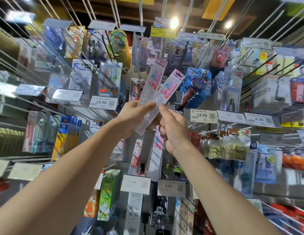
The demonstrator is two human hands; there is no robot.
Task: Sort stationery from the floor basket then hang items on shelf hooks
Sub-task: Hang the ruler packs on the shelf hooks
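Two long clear ruler packs with pink and blue cartoon prints are fanned out in front of the shelf. My left hand [133, 117] grips the lower part of both, thumb across the front. The left ruler pack [153, 80] points up; the right ruler pack [170, 87] leans to the right. My right hand [173, 129] is just right of them, its index finger touching the lower edge of the right pack, the other fingers curled. A matching ruler pack [156, 155] hangs on a hook below my hands.
Pegboard shelving with many long metal hooks [139, 67] sticks out toward me, loaded with packaged stationery. Price tags [203, 115] sit at the hook ends around my hands. A blue toy pack [197, 85] hangs right of the rulers. The floor basket is out of view.
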